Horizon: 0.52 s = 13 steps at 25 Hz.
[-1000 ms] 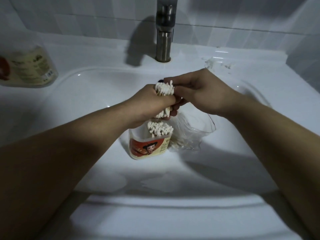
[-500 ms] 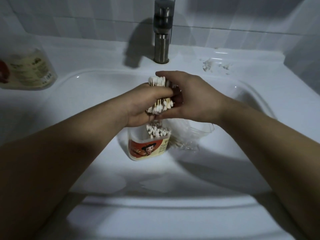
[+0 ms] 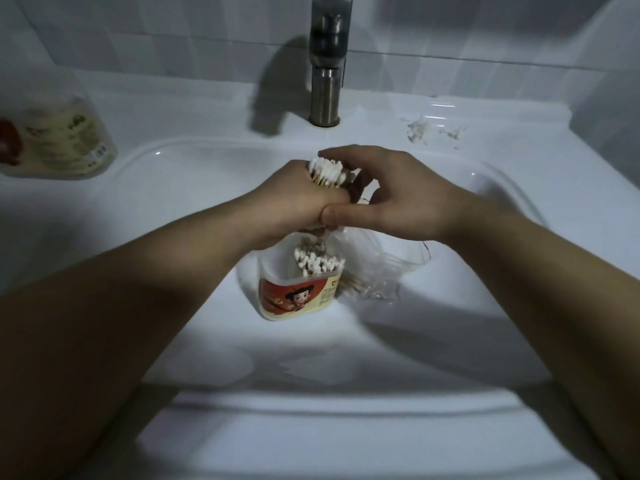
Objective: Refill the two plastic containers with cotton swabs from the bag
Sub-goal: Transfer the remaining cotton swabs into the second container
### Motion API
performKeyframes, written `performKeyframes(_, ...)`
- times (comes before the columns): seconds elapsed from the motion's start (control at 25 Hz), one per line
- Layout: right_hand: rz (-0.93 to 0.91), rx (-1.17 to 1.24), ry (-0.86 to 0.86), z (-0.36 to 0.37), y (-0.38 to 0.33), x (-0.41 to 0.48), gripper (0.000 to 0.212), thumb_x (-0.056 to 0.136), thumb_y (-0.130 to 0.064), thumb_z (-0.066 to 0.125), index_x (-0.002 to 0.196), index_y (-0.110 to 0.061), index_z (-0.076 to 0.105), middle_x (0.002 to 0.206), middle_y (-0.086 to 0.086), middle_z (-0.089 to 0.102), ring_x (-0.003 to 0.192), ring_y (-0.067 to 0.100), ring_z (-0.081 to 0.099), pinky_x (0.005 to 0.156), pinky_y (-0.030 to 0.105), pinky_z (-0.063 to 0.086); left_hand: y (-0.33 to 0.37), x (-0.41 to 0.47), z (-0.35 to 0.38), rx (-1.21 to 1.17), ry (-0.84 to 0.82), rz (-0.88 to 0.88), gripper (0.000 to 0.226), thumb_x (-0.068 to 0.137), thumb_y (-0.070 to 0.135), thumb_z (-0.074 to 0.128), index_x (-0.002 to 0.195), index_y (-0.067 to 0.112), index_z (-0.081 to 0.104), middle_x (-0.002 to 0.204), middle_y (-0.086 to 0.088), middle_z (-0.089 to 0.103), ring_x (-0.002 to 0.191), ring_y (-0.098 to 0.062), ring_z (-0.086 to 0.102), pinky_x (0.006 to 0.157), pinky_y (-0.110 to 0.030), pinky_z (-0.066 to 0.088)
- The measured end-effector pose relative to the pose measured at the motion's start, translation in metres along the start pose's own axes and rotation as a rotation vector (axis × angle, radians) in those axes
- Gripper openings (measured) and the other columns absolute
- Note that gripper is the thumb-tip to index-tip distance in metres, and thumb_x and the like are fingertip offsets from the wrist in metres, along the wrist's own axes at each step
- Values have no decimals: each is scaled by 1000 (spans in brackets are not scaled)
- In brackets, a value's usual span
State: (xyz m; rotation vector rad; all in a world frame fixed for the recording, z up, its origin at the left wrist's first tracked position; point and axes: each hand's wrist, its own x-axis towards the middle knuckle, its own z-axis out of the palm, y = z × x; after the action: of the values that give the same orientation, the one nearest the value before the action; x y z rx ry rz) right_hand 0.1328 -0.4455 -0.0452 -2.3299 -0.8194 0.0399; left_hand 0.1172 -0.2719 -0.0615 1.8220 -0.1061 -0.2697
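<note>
My left hand [image 3: 298, 202] grips an upright bundle of cotton swabs [image 3: 325, 171], white tips sticking out above the fist. My right hand [image 3: 391, 199] curls around the same bundle from the right, fingertips over its top and thumb pressed against my left hand. Directly below stands an open plastic container [image 3: 298, 296] with a red cartoon label, swabs [image 3: 320, 263] standing in its right side. A clear plastic bag [image 3: 377, 271] with loose swabs lies against the container's right side. A second container [image 3: 65, 140] sits on the counter at far left.
Everything sits in a white sink basin [image 3: 433, 323]. A metal faucet [image 3: 325, 64] rises behind the hands. White fluff scraps [image 3: 420, 129] lie on the counter at back right. Tiled wall runs behind.
The bundle has dropped slightly toward the container. My right hand shifted from pinching its top to wrapping over the top and side, thumb now against my left hand.
</note>
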Motion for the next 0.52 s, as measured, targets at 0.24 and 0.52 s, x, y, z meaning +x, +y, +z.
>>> performKeyframes(0.24,42,162,-8,1,-1,-1,40,90,-47,71,124,-31,61,107,-15,67,84,-2,64,67,11,45,6,-5,-4,234,29,62,11,84,4,65,78,12,70,60,-3,66,53,-13,63,53,-27,48)
performKeyframes(0.52,192,81,83,17,-12,2,42,96,-61,51,95,-21,61,88,-6,64,69,6,58,62,25,43,-6,10,3,647,51,132,33,75,32,81,100,26,60,81,10,68,66,-7,70,52,-21,45)
